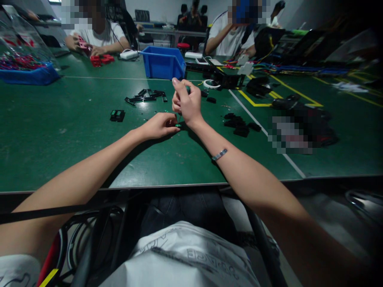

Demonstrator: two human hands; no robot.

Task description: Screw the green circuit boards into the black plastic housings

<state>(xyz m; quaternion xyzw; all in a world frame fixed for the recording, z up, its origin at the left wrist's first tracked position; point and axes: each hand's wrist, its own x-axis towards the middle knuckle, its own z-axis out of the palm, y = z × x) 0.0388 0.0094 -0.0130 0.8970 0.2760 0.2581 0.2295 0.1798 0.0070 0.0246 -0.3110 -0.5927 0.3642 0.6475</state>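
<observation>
My left hand [160, 125] rests on the green table [60, 131], its fingers pinched on a small dark part with a green tip [178, 125]. Directly above it my right hand [187, 101] is raised upright, fingers curled and pinched around a thin tool that points down at that part; the tool is mostly hidden by the fingers. A thin bracelet [219, 154] circles my right forearm. Loose black parts [148, 96] lie just beyond my hands, and a small black block [117, 115] sits to the left.
A blue bin [163, 63] stands behind the hands. More black parts [241, 125] lie to the right, by a white line. A blue tray with red pieces [28, 71] is far left. Two people sit across the table. Cables and dark gear crowd the back right.
</observation>
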